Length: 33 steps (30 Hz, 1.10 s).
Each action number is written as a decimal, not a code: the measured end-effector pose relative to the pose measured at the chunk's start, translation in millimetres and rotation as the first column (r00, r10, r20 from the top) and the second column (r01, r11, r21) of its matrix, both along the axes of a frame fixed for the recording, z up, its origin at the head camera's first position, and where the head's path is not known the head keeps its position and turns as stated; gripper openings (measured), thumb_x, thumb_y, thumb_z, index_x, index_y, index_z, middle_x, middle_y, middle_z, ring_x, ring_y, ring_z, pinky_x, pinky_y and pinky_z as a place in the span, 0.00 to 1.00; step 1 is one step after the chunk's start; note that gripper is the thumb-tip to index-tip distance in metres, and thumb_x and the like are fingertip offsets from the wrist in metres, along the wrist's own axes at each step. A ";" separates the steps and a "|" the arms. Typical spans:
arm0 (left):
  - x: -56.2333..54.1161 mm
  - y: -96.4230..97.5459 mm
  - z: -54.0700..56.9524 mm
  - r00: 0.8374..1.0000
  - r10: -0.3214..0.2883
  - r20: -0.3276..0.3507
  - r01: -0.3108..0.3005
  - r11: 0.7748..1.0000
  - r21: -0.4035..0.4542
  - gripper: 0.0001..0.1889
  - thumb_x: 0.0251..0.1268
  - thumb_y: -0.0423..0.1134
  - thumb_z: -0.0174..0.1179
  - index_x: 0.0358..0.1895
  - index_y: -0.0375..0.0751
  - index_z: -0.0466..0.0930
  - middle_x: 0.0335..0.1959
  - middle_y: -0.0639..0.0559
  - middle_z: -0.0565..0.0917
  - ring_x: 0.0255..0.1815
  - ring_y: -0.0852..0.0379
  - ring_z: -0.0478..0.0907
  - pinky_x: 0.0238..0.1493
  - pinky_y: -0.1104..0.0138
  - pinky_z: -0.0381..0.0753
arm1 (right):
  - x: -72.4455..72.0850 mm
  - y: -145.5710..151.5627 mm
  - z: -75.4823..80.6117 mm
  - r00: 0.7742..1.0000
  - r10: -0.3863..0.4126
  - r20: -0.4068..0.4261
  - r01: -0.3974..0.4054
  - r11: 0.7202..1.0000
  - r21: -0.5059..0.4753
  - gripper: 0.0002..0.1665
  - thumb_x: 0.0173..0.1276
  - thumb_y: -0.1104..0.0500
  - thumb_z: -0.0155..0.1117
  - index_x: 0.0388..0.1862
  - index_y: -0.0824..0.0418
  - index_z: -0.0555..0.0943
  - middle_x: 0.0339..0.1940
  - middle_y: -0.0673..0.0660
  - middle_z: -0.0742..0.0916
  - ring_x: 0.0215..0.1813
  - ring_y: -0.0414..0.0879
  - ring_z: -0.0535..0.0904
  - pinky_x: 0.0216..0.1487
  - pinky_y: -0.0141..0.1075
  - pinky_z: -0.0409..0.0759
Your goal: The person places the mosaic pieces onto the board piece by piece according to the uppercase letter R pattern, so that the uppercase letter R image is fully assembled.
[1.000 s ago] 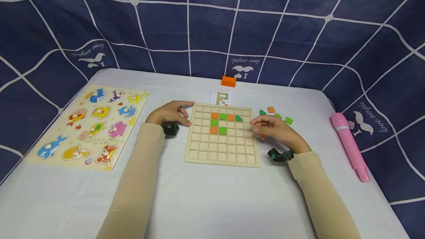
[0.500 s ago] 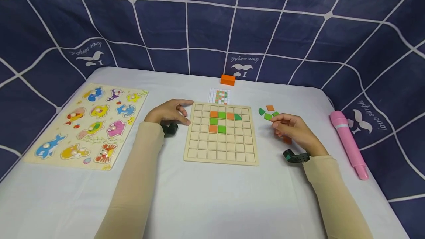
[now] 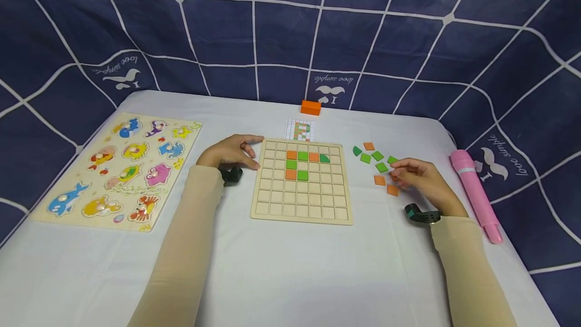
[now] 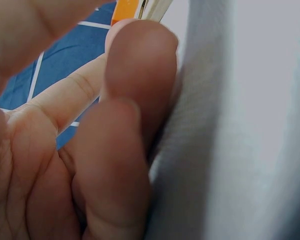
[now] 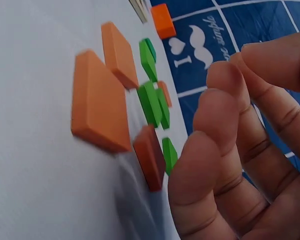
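In the head view a wooden grid board [image 3: 301,198] lies mid-table, with several orange and green square tiles and a dark green quarter-circle tile [image 3: 324,158] in its upper cells. My left hand [image 3: 229,151] rests at the board's left edge, index finger and thumb stretched toward it. Over on the right, my right hand [image 3: 422,178] hovers at loose tiles: green squares [image 3: 382,167], orange squares [image 3: 380,180] and a green quarter circle [image 3: 357,151]. Its fingertips bend loosely beside an orange tile; in the right wrist view the bent fingers [image 5: 192,172] show nothing between them.
Behind the board lies a printed pattern card [image 3: 300,129], and an orange block [image 3: 310,108] stands farther back. A sea-animal peg puzzle [image 3: 113,180] lies on the left. On the right is a pink microphone-shaped toy [image 3: 476,196]. Dark blue cloth [image 3: 290,29] hangs behind.
My right hand has moved right from the board's right edge to the loose tiles, uncovering more green and orange squares. The left hand stays at the board's edge; the tiles on the board look unchanged.
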State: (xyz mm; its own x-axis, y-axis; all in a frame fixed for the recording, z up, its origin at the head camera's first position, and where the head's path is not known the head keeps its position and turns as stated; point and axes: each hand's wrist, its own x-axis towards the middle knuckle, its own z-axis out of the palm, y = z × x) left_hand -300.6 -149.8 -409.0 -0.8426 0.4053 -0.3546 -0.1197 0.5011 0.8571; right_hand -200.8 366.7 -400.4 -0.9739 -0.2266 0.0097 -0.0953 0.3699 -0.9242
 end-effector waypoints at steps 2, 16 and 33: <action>0.2 -0.1 0.7 1.000 -0.005 -0.003 0.005 1.000 0.000 0.53 0.54 0.27 0.82 0.85 0.41 0.64 0.42 0.46 0.79 0.37 0.56 0.73 0.36 0.73 0.78 | 0.4 4.6 -0.5 1.000 -0.008 0.004 0.008 1.000 0.007 0.09 0.82 0.67 0.63 0.55 0.69 0.85 0.43 0.45 0.93 0.41 0.38 0.88 0.40 0.30 0.85; 0.4 -0.6 0.1 1.000 0.002 -0.006 -0.002 1.000 0.001 0.53 0.54 0.27 0.82 0.85 0.40 0.64 0.41 0.46 0.79 0.37 0.55 0.73 0.36 0.72 0.78 | 2.5 21.5 -6.1 0.996 0.023 0.085 -0.030 0.996 0.086 0.15 0.78 0.69 0.66 0.60 0.75 0.83 0.48 0.36 0.91 0.43 0.35 0.84 0.45 0.25 0.82; 0.2 -0.1 0.8 1.000 -0.003 -0.003 0.003 1.000 0.009 0.53 0.54 0.26 0.81 0.85 0.39 0.63 0.41 0.46 0.79 0.36 0.56 0.73 0.37 0.72 0.78 | 3.9 23.4 -5.1 0.989 0.125 0.083 -0.136 0.980 0.148 0.21 0.71 0.74 0.68 0.59 0.86 0.78 0.42 0.44 0.90 0.40 0.35 0.83 0.43 0.24 0.82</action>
